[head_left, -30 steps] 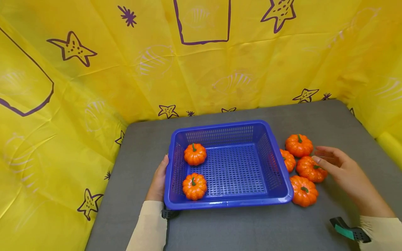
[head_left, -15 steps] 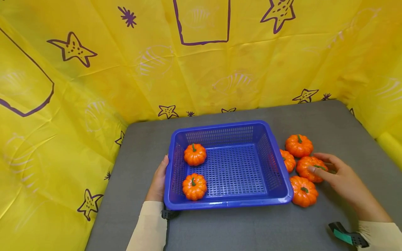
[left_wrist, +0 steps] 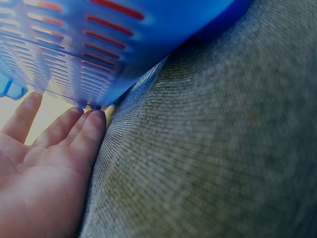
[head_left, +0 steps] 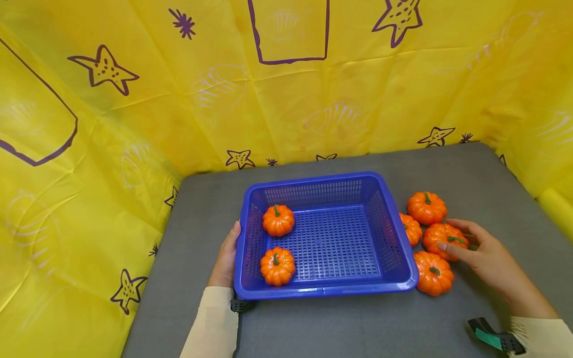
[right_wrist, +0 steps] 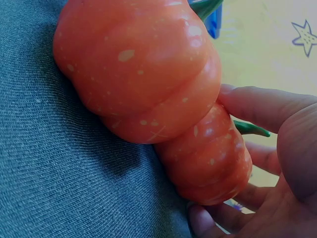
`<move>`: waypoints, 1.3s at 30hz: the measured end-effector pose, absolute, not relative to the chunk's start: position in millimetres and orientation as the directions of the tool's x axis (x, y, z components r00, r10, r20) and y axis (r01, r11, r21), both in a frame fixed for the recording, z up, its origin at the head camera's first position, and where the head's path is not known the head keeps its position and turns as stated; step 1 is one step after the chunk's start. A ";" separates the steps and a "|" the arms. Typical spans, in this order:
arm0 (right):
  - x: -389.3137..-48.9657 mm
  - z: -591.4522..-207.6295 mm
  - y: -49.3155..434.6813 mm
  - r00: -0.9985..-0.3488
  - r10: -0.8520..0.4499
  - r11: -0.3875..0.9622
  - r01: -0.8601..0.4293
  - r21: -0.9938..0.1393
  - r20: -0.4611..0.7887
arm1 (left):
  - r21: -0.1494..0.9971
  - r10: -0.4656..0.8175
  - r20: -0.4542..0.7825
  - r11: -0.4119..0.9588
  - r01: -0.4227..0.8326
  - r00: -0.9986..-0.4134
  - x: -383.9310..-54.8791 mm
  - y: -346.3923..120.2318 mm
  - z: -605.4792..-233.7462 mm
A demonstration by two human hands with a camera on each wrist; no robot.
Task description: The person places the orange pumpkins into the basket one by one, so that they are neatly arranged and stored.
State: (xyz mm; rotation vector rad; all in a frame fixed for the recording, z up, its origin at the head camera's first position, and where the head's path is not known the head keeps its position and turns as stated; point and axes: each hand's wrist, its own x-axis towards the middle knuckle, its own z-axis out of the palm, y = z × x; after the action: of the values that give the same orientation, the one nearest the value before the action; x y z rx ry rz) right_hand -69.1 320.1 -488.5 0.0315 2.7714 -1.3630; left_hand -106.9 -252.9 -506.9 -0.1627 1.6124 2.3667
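A blue plastic basket [head_left: 327,290] holds two small orange pumpkins, one [head_left: 278,221] behind the other [head_left: 277,267] along its left side. My left hand [head_left: 226,256] rests against the basket's left wall; in the left wrist view its straight fingers [left_wrist: 91,129] touch the slotted side. Right of the basket, several more pumpkins sit close together. With thumb and fingers curled round it, my right hand [head_left: 488,256] grips the pumpkin [head_left: 443,239] on the right of that group. In the right wrist view a nearer pumpkin [right_wrist: 138,74] partly covers the gripped one [right_wrist: 208,158].
One pumpkin [head_left: 427,208] stands at the back of the group, another [head_left: 433,273] at the front, and a third [head_left: 409,228] is partly hidden by the basket's rim. Everything stands on a grey cloth-covered table [head_left: 340,328]. Yellow patterned sheets [head_left: 291,114] hang behind and at both sides.
My right hand has come left and slightly down onto the right-hand pumpkin, and its fingers and thumb have closed round it. The left hand and the basket have not moved.
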 end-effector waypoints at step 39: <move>-61.8 -479.6 325.6 -1.000 0.023 0.629 0.015 -0.777 0.000 | 0.898 0.162 -0.253 -0.327 -0.294 -0.954 -106.6 -253.3 -505.4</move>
State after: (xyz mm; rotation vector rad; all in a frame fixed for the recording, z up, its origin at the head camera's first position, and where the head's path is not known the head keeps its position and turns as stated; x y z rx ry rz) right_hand -61.8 325.6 -479.6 0.0332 2.8441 -1.3569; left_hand -106.6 -253.3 -505.4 -0.1697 1.6256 2.3474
